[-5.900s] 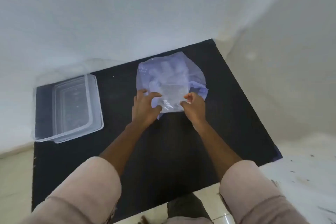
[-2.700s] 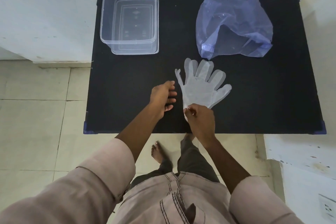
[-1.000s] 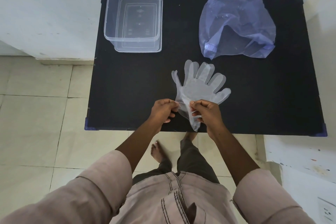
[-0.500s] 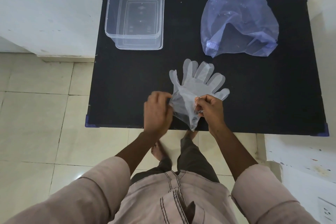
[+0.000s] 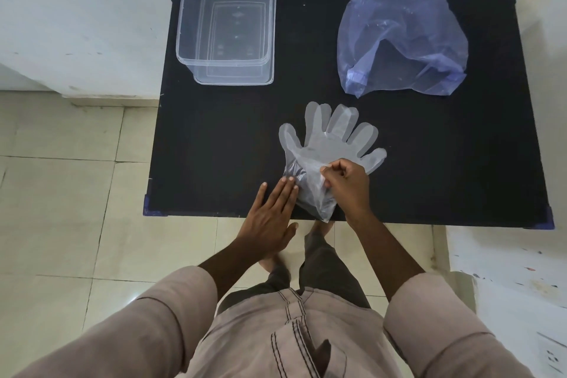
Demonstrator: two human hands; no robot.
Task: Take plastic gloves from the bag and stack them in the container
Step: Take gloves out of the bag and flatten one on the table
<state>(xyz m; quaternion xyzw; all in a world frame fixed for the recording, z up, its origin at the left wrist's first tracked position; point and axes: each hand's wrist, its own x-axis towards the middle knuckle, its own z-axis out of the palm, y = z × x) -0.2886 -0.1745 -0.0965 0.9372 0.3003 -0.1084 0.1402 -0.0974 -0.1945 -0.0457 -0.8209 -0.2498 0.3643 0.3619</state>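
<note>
A clear plastic glove [image 5: 333,141] lies near the front middle of the black table [image 5: 214,138], fingers pointing away from me. Its cuff is lifted and puffed open over the table's front edge. My right hand [image 5: 348,186] pinches the cuff's upper layer. My left hand [image 5: 271,218] is flat with straight fingers, fingertips touching the cuff's left side. The bluish plastic bag [image 5: 402,40] lies crumpled at the far right. The clear rectangular container [image 5: 227,32] stands at the far left and looks empty.
The table stands against a white wall, with a tiled floor on the left and below. A white paint-speckled surface [image 5: 506,267] sits at the lower right. My feet show under the table's front edge.
My left hand has let go of the cuff and flattened out, its fingertips now at the cuff's opening. My right hand still holds the cuff up.
</note>
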